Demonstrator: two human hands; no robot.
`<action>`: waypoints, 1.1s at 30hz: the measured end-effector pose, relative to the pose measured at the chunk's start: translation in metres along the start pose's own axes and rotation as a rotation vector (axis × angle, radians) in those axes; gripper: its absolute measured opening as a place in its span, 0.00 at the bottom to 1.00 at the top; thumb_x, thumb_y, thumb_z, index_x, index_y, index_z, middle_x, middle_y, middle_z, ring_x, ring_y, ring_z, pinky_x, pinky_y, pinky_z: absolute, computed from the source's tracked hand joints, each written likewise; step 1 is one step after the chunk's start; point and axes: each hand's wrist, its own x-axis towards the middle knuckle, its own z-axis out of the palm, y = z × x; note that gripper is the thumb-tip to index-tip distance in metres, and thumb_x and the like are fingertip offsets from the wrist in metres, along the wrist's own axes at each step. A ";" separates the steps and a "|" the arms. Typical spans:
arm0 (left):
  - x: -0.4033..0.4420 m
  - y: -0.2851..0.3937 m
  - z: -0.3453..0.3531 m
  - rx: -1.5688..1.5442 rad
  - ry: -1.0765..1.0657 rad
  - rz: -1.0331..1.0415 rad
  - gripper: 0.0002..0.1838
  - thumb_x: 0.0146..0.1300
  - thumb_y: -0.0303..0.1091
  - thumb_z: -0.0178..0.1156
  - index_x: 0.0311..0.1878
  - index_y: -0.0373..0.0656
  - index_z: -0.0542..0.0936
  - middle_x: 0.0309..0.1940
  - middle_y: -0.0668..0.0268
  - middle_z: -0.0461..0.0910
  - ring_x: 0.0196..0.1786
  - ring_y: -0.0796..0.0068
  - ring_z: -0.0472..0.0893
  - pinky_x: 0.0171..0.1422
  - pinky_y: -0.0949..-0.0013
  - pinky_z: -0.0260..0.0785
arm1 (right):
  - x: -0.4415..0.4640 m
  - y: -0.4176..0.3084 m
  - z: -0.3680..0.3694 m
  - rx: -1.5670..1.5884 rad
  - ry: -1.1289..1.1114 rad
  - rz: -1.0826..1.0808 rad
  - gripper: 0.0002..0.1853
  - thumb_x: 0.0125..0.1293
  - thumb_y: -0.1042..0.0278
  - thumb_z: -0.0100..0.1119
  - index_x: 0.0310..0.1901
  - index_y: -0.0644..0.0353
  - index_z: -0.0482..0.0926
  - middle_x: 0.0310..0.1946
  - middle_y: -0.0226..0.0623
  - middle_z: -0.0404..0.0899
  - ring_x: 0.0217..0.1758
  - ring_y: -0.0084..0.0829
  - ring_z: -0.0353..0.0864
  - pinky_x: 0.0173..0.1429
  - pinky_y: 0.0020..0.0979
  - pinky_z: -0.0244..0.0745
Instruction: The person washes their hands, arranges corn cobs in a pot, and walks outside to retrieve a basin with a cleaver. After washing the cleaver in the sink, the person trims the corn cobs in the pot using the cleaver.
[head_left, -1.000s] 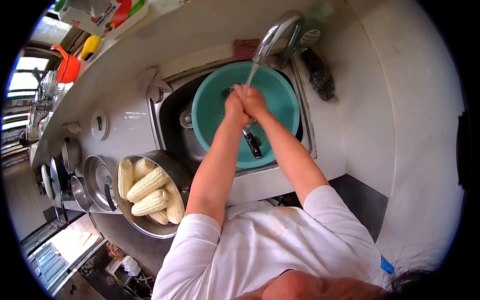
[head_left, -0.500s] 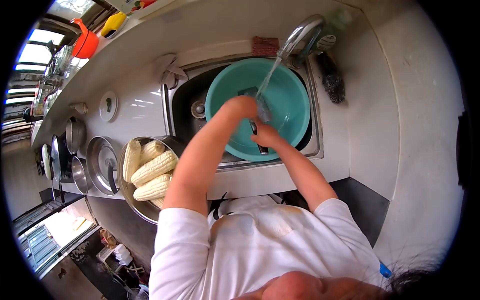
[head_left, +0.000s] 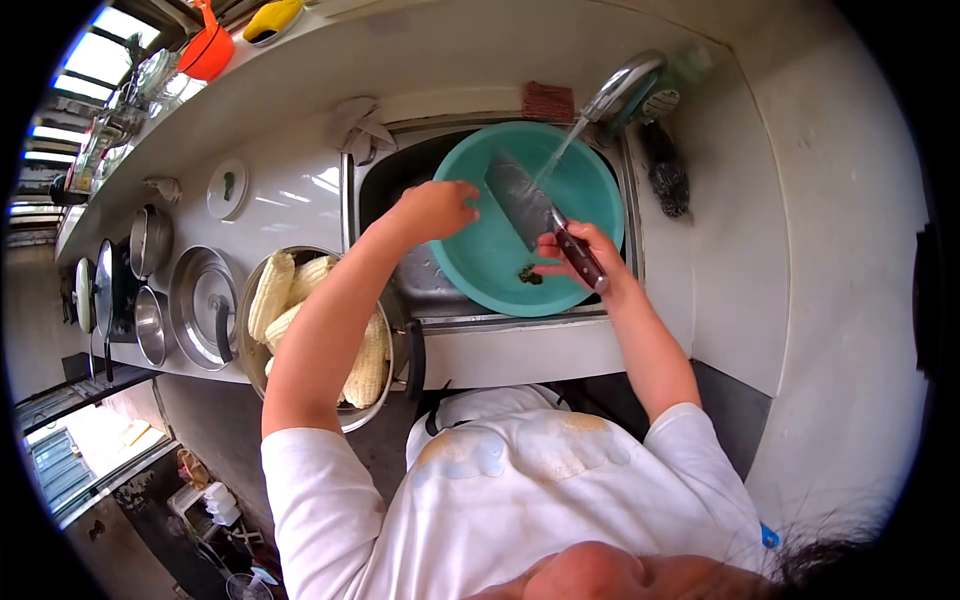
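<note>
Observing our right hand (head_left: pixel 605 260), we record its fingers gripping the cleaver (head_left: pixel 524 206) by its handle (head_left: pixel 580 256), blade (head_left: pixel 515 195) ahead-left of them above the teal basin (head_left: pixel 465 268); our left hand (head_left: pixel 432 210), fingers loosely parted, hangs left of the blade.

I have the left arm (head_left: pixel 335 320) stretched forward, its left grip (head_left: pixel 437 208) loose, fingers half curled and pointing inward. My right arm (head_left: pixel 655 345) reaches ahead, the right grip (head_left: pixel 590 250) clasped, some fingers extending inward.
</note>
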 end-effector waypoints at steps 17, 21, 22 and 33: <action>0.079 0.035 0.076 -0.337 0.328 0.102 0.29 0.58 0.46 0.57 0.61 0.44 0.67 0.64 0.44 0.57 0.65 0.44 0.61 0.66 0.57 0.58 | 0.000 0.031 0.031 0.023 0.060 -0.195 0.19 0.61 0.62 0.45 0.50 0.64 0.69 0.36 0.38 0.78 0.42 0.30 0.77 0.56 0.40 0.70; 0.105 0.065 0.102 -0.403 0.357 -0.170 0.39 0.57 0.48 0.55 0.67 0.39 0.55 0.67 0.42 0.49 0.67 0.38 0.54 0.67 0.52 0.53 | -0.006 0.045 0.013 -0.464 0.046 -0.223 0.28 0.60 0.65 0.46 0.61 0.68 0.61 0.38 0.38 0.77 0.45 0.28 0.76 0.50 0.32 0.71; 0.102 0.068 0.101 -0.487 0.273 -0.192 0.39 0.57 0.44 0.54 0.68 0.36 0.53 0.69 0.43 0.45 0.68 0.39 0.51 0.68 0.47 0.51 | -0.006 0.050 0.012 -0.590 0.079 -0.200 0.28 0.59 0.67 0.46 0.62 0.68 0.60 0.37 0.38 0.77 0.44 0.27 0.75 0.50 0.29 0.70; 0.035 0.082 0.057 0.195 0.288 0.279 0.21 0.56 0.36 0.54 0.56 0.54 0.72 0.60 0.50 0.63 0.57 0.49 0.71 0.58 0.36 0.56 | -0.014 0.055 0.014 -0.359 0.085 -0.204 0.28 0.59 0.62 0.51 0.59 0.67 0.63 0.35 0.38 0.78 0.43 0.28 0.77 0.50 0.28 0.74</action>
